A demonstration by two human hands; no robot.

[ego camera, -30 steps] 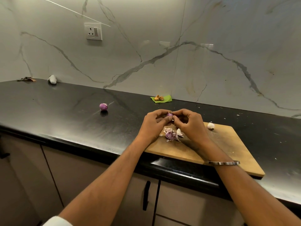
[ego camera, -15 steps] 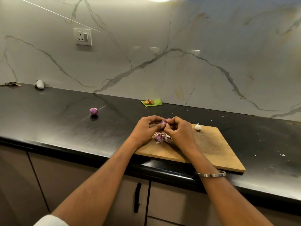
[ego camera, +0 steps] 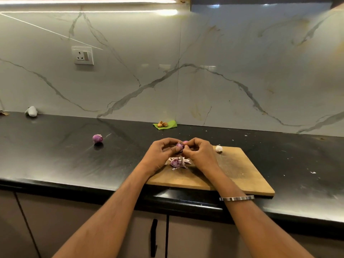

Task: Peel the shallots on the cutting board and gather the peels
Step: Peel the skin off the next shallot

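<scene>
Since half a second ago the camera has been tilted upward, so that the light strip under the cabinet is now seen and the hands sit lower in the view; the hands themselves have hardly been shifted. A small purple shallot (ego camera: 179, 145) is held above the far left part of the cutting board (ego camera: 240, 175), pinched between both hands. The left hand (ego camera: 161, 153) is curled round it, thumb pressed to its near side; the right hand (ego camera: 198, 151) grips it from the other side with bent fingertips. Most of the shallot is hidden by the fingers, and a pinkish bit just behind it may be loosened skin, though this cannot be made out. A heap of peels (ego camera: 178, 162) is seen on the board directly under the hands, partly covered by them. A white peeled clove-like piece (ego camera: 219, 148) lies at the board's far edge, apart from the hands. Another shallot (ego camera: 97, 138) rests on the black bench (ego camera: 55, 155), well to the left. A green leaf with brown bits (ego camera: 165, 124) lies by the wall. A metal bangle (ego camera: 236, 198) is worn on the right wrist.
</scene>
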